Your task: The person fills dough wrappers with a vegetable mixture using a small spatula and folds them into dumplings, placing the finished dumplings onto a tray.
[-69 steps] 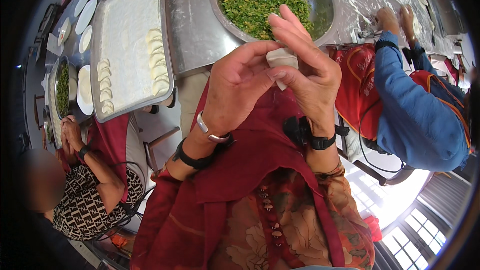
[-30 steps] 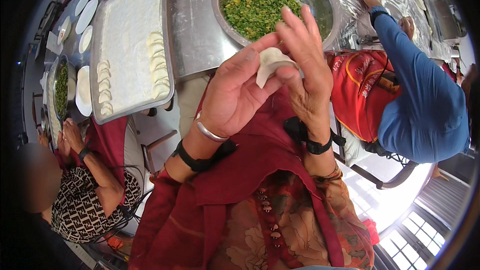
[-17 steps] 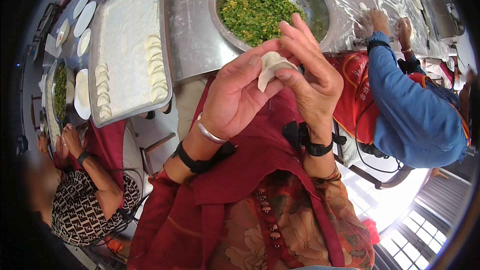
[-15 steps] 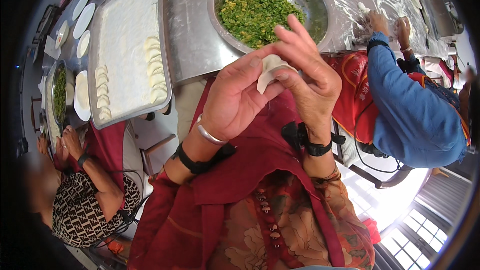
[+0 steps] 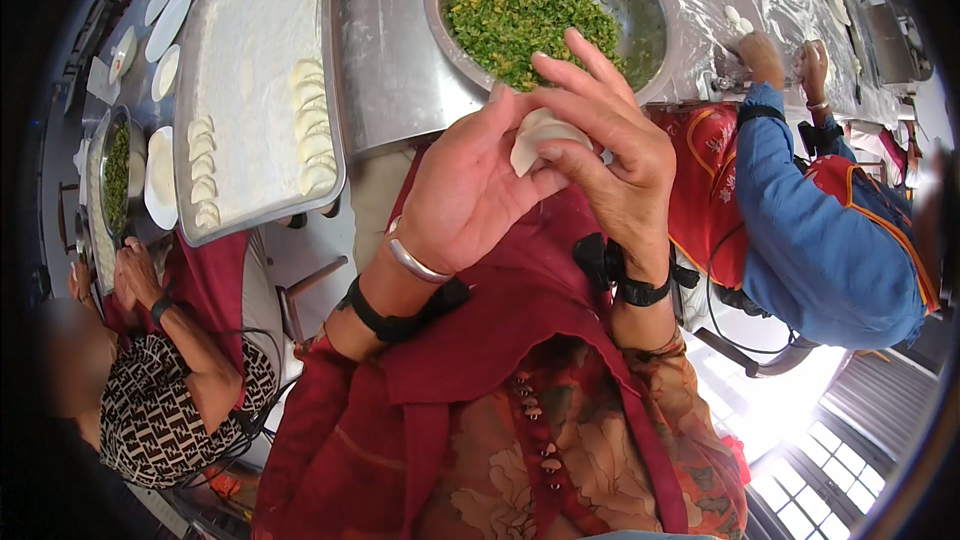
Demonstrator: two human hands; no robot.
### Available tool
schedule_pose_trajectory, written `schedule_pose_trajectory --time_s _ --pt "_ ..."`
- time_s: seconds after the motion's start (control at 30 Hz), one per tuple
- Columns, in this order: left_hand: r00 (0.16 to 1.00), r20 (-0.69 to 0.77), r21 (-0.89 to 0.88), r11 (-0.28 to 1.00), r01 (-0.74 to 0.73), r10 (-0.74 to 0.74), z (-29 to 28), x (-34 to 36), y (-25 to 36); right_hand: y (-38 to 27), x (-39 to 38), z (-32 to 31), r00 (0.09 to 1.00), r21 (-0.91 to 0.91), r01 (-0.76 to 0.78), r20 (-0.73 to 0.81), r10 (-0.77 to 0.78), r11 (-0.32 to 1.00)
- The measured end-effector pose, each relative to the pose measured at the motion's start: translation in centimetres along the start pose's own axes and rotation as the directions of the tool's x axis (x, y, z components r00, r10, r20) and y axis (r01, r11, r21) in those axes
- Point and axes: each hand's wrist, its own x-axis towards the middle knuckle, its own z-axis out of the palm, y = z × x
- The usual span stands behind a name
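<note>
A pale folded dumpling is held between my two hands, just below the near rim of the filling bowl. My right hand pinches its edge with the thumb and forefinger, while the other fingers fan upward. Under and beside it lies my left hand, palm turned up, its fingers partly hidden behind the dumpling and its thumb raised off the dough. A steel bowl holds chopped green filling beyond my hands.
A floured metal tray on the left carries two rows of finished dumplings. White plates stand beyond it. At left a co-worker's hands are near another filling bowl; at right another's hands work on the floury table.
My left thumb has lifted off the dumpling and my left palm has opened more. The dumpling has turned a little, and my right thumb now lies across its front.
</note>
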Motion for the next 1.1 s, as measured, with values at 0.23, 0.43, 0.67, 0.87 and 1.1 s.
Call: schedule_pose_trajectory --time_s 0.23,0.43,0.67,0.87,1.1 --pt "0.986 0.052 0.34 0.925 -0.168 0.16 0.4 -0.4 0.0 0.9 -0.7 1.6 0.942 0.217 -0.111 -0.288 0.172 0.97" --pt "0.956 -0.009 0.502 0.828 -0.248 0.292 -0.5 -0.2 -0.6 -0.1 -0.3 1.9 0.934 0.141 -0.088 -0.331 0.131 0.986" --pt "0.944 0.007 0.561 0.781 -0.276 0.329 -0.7 -0.4 -0.8 -0.4 -0.1 1.6 0.963 -0.057 0.075 -0.256 -0.087 0.996" --pt "0.934 0.033 0.647 0.705 -0.291 0.355 -0.7 -0.5 -0.9 -0.4 -0.1 1.8 0.962 -0.07 0.059 -0.263 -0.075 0.996" --pt "0.929 0.049 0.715 0.636 -0.29 0.368 -0.8 -0.6 -0.8 -0.2 -0.2 1.6 0.968 -0.081 0.078 -0.233 -0.095 0.994"
